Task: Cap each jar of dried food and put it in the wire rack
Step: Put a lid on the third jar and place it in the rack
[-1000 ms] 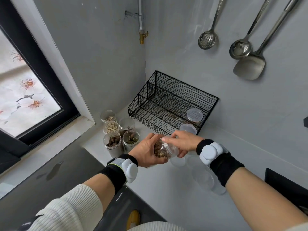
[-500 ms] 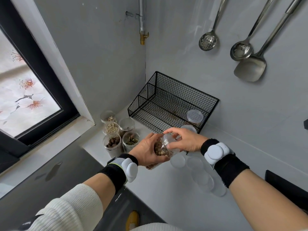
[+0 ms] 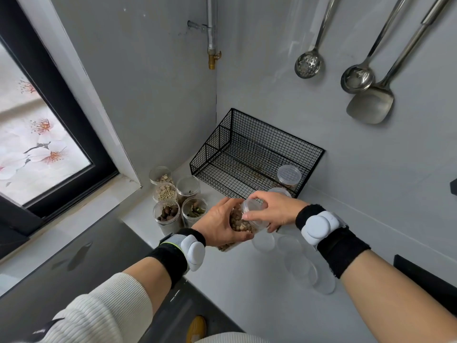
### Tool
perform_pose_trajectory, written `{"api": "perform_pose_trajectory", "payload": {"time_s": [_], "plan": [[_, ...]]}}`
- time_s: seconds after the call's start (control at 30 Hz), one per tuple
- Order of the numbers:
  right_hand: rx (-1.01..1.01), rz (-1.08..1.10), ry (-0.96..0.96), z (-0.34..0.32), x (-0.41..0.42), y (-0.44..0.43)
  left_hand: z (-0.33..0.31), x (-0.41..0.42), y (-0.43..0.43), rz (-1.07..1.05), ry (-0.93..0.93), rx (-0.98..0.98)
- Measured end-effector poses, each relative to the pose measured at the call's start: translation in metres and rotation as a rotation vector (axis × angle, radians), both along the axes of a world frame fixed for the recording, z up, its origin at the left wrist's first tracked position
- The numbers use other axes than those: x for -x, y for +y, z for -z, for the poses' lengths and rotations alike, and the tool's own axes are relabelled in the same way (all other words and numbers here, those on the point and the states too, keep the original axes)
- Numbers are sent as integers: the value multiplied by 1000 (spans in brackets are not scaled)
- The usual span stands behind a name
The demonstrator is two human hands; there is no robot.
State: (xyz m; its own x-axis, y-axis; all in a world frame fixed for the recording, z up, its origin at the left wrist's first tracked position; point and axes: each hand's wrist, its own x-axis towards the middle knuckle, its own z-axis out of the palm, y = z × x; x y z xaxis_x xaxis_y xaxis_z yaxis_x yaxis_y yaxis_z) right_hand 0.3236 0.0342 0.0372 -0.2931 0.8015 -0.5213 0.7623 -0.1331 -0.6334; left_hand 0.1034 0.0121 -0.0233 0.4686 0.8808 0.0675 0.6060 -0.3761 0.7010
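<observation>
Just in front of the wire rack, your left hand grips a jar, hiding its base; your right hand fingers pinch its clear lid, edges hard to discern.

Wire rack: open top, floor mostly bare; one capped jar occupies its right front corner. Five uncapped jars block the tabletop left of the rack. Loose lids lie right of both hands; near tabletop is unobstructed.
</observation>
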Motion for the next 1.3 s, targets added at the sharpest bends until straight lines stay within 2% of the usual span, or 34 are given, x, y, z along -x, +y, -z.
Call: {"api": "perform_pose_trajectory", "payload": {"time_s": [0.07, 0.13, 0.27, 0.4, 0.6, 0.7, 0.83, 0.97, 1.1, 1.2, 1.3], "plan": [[-20, -16, 120, -4, -4, 2, -1, 0, 2, -5, -5, -13], [-55, -66, 151, -8, -8, 4, -2, 2, 3, -16, -8, -10], [-90, -138, 108, -10, -11, 6, -3, 2, 4, -8, 8, 4], [-92, -80, 59, -11, -6, 0, -4, -2, 3, -1, 5, 7], [-82, 61, -259, -6, 5, -4, -2, -2, 3, 1, 3, -18], [-122, 94, -278, -8, 1, -1, -1, -2, 3, -9, -9, -4], [-141, -98, -215, -19, -1, 1, 1, 2, 4, -20, -2, 13], [-168, 8, -281, -16, 1, 1, -1, 0, 3, -22, 11, 1], [-171, -86, -250, -19, 1, -1, -3, -2, 3, -13, 22, 12], [-175, 20, -327, -19, 2, -1, -6, -4, 2, -4, 25, 2], [-125, -17, -229, -21, -1, -3, -9, -6, 3, -25, 0, -6]]}}
